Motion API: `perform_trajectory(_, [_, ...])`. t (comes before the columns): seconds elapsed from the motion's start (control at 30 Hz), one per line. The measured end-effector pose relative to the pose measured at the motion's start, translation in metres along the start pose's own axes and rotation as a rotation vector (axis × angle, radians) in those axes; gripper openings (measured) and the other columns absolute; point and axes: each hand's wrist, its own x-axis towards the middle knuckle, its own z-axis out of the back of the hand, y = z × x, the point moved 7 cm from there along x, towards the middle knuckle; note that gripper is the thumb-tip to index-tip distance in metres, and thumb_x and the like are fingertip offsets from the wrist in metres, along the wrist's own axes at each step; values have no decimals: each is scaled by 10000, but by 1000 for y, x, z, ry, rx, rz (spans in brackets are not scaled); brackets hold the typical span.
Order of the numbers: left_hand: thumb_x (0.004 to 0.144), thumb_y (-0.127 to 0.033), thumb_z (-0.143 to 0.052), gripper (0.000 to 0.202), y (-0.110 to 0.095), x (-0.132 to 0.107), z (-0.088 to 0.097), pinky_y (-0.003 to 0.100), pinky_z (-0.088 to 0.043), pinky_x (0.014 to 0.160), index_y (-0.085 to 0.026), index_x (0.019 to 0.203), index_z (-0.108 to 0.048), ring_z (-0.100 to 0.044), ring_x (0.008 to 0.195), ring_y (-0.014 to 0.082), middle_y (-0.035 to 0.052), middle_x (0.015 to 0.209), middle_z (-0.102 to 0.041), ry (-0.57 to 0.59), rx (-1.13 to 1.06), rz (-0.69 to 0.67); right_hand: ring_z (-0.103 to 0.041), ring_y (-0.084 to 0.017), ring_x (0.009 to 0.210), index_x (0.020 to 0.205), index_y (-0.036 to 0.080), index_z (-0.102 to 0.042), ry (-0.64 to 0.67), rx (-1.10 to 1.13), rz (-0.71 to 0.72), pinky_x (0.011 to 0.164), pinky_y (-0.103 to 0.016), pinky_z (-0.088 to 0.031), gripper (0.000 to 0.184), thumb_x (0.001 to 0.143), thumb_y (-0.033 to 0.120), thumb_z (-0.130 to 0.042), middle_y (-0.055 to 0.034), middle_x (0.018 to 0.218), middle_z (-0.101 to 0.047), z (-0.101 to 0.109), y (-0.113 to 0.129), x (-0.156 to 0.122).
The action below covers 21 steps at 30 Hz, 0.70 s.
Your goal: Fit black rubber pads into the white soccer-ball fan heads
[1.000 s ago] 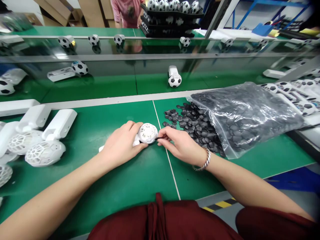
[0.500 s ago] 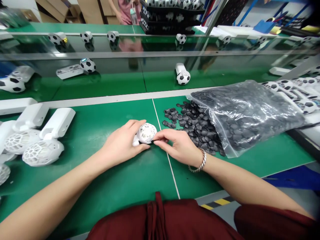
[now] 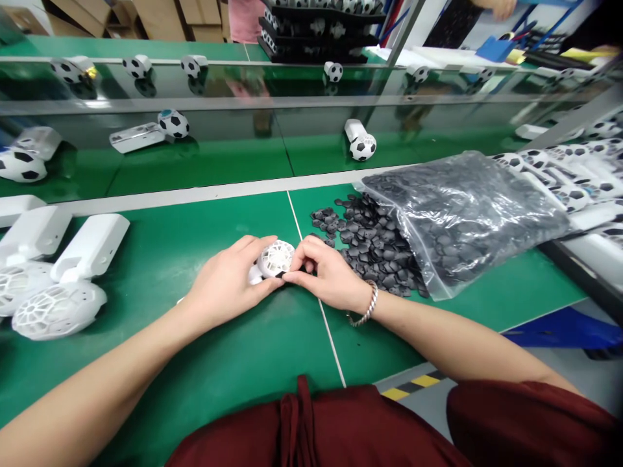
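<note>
My left hand (image 3: 237, 271) is closed round a white housing with a round openwork head (image 3: 276, 258), holding it just above the green table. From the right, the thumb and index finger of my right hand (image 3: 325, 272) pinch at the lower right edge of that head. A bit of black shows at their tips, in line with a small black piece seen there earlier; most of it is hidden by the fingers. Right beside this hand lies a heap of loose black pieces (image 3: 377, 243), spilling from the mouth of a clear plastic bag (image 3: 472, 217) full of them.
Several white housings (image 3: 90, 246) with openwork heads lie at the left. Behind a pale ledge (image 3: 214, 192) runs a green belt with a soccer-ball-patterned unit (image 3: 363, 146) and others. More patterned units (image 3: 574, 168) are stacked at the right. Black trays (image 3: 316, 32) stand at the back.
The right fingers have curled in closer against the head's edge, and the black piece there is now mostly covered. The left hand keeps its hold. The whole view has shifted slightly.
</note>
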Motion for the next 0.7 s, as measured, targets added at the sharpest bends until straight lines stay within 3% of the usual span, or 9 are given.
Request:
perform_trajectory(0.17, [747,-527,-520,564,1,-1,-1,344,-476,748,-273,1239,-413,-566,931,237,32,1145,-527,-3,26,21,-454,-75,588,696,159,-530,98,-15,-80,556,-199,-385,146,745,253,-629,30,674,-530,17,-14,6])
perform_trajectory(0.33, [715,-463,-564,592,8,1,-2,341,-477,752,-288,1257,-401,-566,953,242,15,1205,-516,43,40,59,-541,-140,726,762,171,-639,27,-545,-156,689,-270,-413,47,767,193,-597,-25,794,-641,63,-37,6])
perform_trajectory(0.5, [735,-294,-498,563,5,3,2,383,-414,840,-274,1287,-390,-508,1055,256,15,1233,-530,24,144,-88,-539,-195,856,891,159,-668,192,-783,-3,813,-324,-402,160,824,165,-523,-66,891,-656,49,-40,6])
perform_trajectory(0.7, [751,-148,-396,557,1,1,6,395,-375,797,-280,1293,-390,-461,1071,257,28,1245,-519,15,236,-143,-531,-224,887,994,94,-616,166,-871,84,801,-347,-426,253,851,89,-407,-137,932,-618,40,-38,9])
